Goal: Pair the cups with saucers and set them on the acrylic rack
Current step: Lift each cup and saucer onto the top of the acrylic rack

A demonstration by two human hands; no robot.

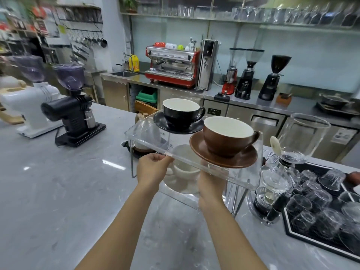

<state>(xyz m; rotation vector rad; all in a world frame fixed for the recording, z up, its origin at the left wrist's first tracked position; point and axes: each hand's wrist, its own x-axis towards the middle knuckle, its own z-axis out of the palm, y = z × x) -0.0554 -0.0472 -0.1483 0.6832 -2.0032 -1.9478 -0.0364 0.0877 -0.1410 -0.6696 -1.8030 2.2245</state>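
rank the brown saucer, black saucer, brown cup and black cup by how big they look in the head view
1. brown saucer
2. black saucer
3. brown cup
4. black cup

The brown pair sits nearer the camera, so it may only look bigger; true sizes of matching pieces cannot be ranked.

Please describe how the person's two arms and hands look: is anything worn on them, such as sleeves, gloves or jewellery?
Both forearms are bare as far as the picture shows; no sleeve edge is in view. The left hand and the right hand wear no gloves. No watch, bracelet or ring can be seen, though the fingers are partly hidden.
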